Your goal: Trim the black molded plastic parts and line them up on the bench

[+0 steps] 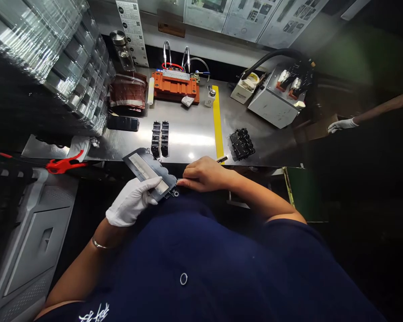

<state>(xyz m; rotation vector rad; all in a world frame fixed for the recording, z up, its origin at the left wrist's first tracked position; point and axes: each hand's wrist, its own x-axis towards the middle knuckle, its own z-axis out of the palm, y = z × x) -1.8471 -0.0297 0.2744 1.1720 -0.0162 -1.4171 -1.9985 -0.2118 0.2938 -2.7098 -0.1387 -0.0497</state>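
A dark grey part with a pale strip (147, 172) and a scalloped edge is tilted in front of the table's near edge. Gloved in white, my left hand (130, 201) grips its lower side, thumb over the strip. My bare right hand (203, 174) is closed at the part's right end, and a small knife-like tool (222, 159) sticks out behind it. Whether the fingertips touch the part cannot be made out. Beyond the part, two black strips (160, 138) stand side by side on the metal table (191, 129). A cluster of black pieces (242, 144) lies at the right.
An orange fixture (176, 85), a small bottle (210, 97) and a grey box (275, 98) stand at the back. A phone (123, 123) and wrapped stacked trays (70, 67) are at the left, with a red air gun (65, 164) at the edge. Another person's gloved hand (342, 125) shows far right.
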